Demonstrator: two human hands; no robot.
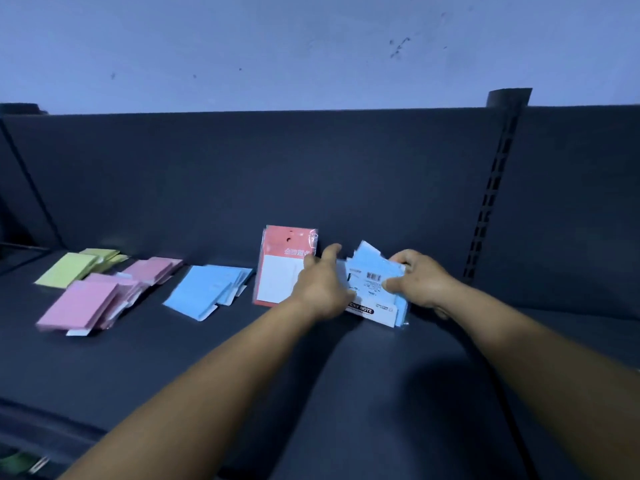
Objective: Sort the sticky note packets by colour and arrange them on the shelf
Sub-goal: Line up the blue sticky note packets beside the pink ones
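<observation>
Two bare forearms are showing in the head view, both uncovered along their whole visible length, with no sleeve edge coming into view. The left hand (317, 289) is wearing nothing that shows on its back, wrist or visible fingers. The right hand (420, 282) is likewise showing no ring, band or glove. The knuckles and thumbs of both hands are showing plainly, though the dim light and slight blur are hiding finer detail such as the nails. The rest of the person's body is lying outside the frame.
</observation>
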